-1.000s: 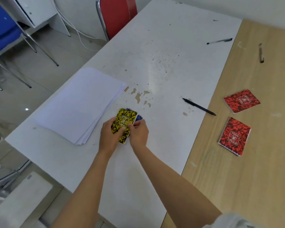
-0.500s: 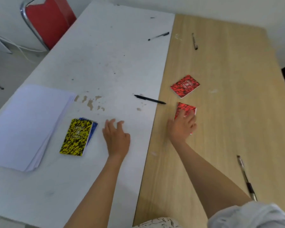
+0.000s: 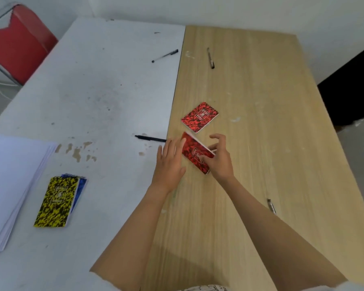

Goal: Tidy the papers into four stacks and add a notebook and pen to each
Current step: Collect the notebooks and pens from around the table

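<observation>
Right hand (image 3: 219, 158) pinches the near red notebook (image 3: 194, 153), tilted up off the wooden table (image 3: 261, 122) near its left edge. Left hand (image 3: 169, 160), fingers straight, touches its left side. A second red notebook (image 3: 200, 117) lies flat just beyond. Paper stack (image 3: 13, 181) and yellow notebook (image 3: 57, 201) rest far left.

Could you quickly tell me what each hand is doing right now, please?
Left hand: open, fingers straight, alongside the red notebook.
Right hand: holding that tilted red notebook.
</observation>
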